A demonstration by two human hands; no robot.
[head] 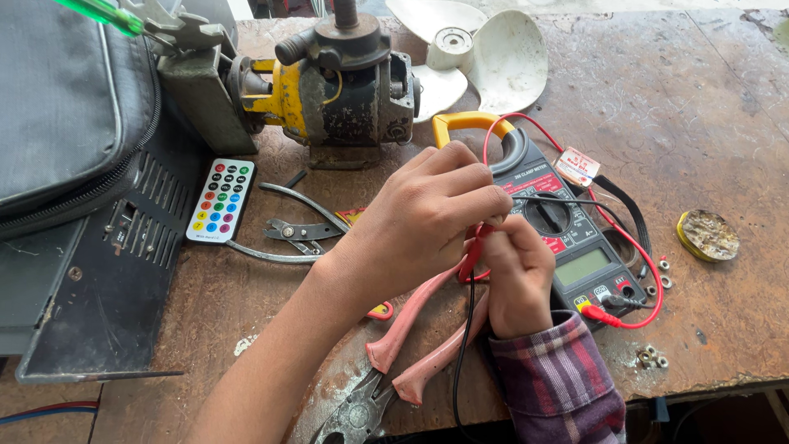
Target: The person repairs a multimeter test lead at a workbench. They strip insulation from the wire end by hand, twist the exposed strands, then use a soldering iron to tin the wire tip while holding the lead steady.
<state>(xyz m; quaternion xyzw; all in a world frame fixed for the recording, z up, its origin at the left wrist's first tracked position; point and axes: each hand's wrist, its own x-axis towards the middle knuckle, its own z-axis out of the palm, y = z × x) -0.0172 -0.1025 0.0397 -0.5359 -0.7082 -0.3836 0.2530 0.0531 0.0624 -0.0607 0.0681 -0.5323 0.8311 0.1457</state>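
Your left hand (427, 218) and right hand (518, 275) pinch the red probe (475, 247) closed over the clamp meter (567, 238); bench edge (707, 386) near.

Grey LCD screen (582, 266) on meter; red-white tag (577, 167) above.

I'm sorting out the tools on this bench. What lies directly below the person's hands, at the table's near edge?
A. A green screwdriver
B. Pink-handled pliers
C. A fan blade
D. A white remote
B: the pink-handled pliers lie under the left hand and right hand, jaws toward the near edge.
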